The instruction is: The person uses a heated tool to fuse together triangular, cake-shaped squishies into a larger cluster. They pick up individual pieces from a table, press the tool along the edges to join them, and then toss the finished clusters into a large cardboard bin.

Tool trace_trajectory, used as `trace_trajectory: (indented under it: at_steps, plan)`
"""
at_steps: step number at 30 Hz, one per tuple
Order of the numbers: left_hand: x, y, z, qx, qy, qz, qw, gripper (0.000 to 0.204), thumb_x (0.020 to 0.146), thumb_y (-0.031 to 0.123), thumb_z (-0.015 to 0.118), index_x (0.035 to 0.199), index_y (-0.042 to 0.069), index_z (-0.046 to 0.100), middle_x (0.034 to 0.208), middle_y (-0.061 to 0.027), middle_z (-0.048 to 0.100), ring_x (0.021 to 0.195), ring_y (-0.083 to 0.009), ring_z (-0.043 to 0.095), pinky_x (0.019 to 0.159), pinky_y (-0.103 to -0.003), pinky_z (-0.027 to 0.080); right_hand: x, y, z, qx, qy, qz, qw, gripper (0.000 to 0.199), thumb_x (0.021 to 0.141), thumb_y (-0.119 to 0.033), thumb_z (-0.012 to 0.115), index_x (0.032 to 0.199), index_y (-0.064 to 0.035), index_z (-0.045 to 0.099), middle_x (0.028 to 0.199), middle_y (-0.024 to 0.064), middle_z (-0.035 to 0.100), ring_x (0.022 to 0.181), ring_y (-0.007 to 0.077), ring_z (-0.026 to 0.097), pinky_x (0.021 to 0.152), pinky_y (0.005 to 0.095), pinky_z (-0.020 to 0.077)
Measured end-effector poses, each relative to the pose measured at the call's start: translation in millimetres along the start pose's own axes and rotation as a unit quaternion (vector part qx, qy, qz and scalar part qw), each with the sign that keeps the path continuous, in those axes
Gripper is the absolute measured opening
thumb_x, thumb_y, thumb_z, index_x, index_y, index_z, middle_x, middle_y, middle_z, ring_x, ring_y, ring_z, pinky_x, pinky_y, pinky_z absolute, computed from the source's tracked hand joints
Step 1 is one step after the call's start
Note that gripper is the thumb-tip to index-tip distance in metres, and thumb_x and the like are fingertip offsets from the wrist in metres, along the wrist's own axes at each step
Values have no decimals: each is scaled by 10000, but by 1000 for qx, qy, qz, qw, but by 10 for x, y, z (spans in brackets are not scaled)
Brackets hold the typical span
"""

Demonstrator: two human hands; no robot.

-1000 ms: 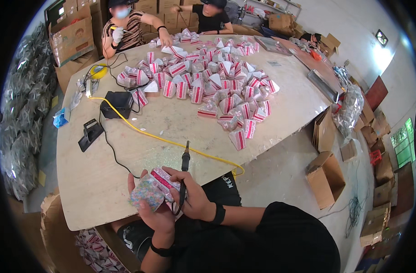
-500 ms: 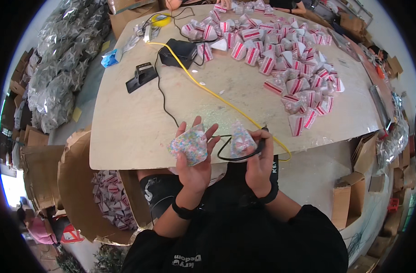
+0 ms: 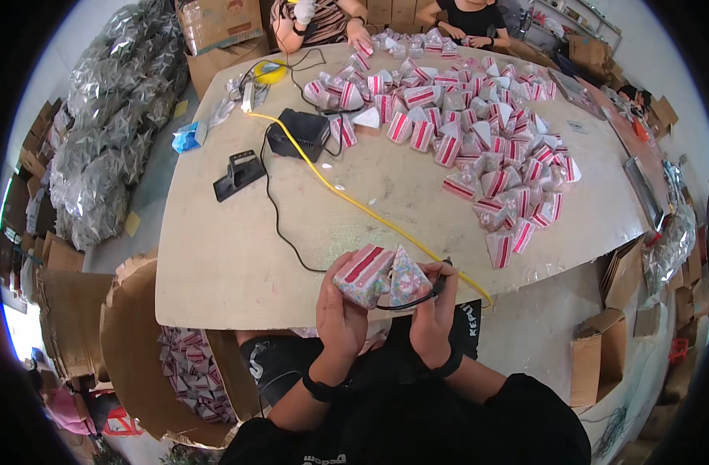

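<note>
Just over the table's near edge, my left hand (image 3: 340, 319) is closed around a toy cake slice (image 3: 363, 273) with red, pink and white stripes and a speckled pastel face. Close to its right side is a second toy cake slice (image 3: 408, 280), a speckled wedge with its point up, held in my right hand (image 3: 433, 322). The same hand also has a slim black corded tool (image 3: 441, 280) at its fingers, its cord looping under the wedge. What the tool is, I cannot make out. My lower fingers are partly hidden behind the slices.
A large heap of striped cake slices (image 3: 478, 132) covers the table's far right. A yellow cable (image 3: 370, 211), a black box (image 3: 298, 133) and a black stand (image 3: 239, 175) lie left of it. A carton (image 3: 133, 341) of slices stands lower left. Two people sit opposite.
My hands have come closer together, bringing the two slices side by side. The left slice has turned, showing its striped side. The view has shifted, revealing more of the people opposite.
</note>
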State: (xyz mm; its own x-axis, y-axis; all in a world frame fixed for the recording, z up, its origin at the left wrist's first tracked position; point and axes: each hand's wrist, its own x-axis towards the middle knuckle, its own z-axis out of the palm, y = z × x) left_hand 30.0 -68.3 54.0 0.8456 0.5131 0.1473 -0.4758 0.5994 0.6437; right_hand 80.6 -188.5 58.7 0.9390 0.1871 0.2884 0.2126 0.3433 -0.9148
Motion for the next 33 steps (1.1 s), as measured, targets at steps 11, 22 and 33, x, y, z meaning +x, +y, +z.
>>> trace_trajectory:
  at_steps: [11, 22, 33]
  plan:
    - [45, -84, -43, 17, 87, -29, 996, 611, 993, 189, 599, 1484, -18, 301, 1430, -191, 475, 1305, -272, 510, 1112, -407, 411, 40, 109, 90, -51, -78, 21, 995, 408, 1022, -228, 547, 1301, 19, 380, 1152, 97, 464, 1050, 149, 457, 961, 296, 388]
    - [6, -43, -70, 41, 79, -23, 996, 726, 982, 448, 597, 1478, -7, 323, 1446, -189, 484, 1304, -295, 528, 1100, -439, 436, 49, 249, 170, -120, -133, -114, 977, 636, 1009, -440, 539, 1357, 30, 287, 1392, 278, 447, 1296, 281, 464, 1103, 419, 338]
    - [5, -147, -42, -98, 86, -114, 985, 809, 1007, 677, 284, 1517, 50, 324, 1482, -133, 476, 1333, -296, 508, 1110, -422, 421, 98, 245, 74, -77, -144, -38, 986, 607, 962, -287, 611, 1379, 34, 308, 1543, 350, 298, 1390, 380, 410, 1144, 444, 311]
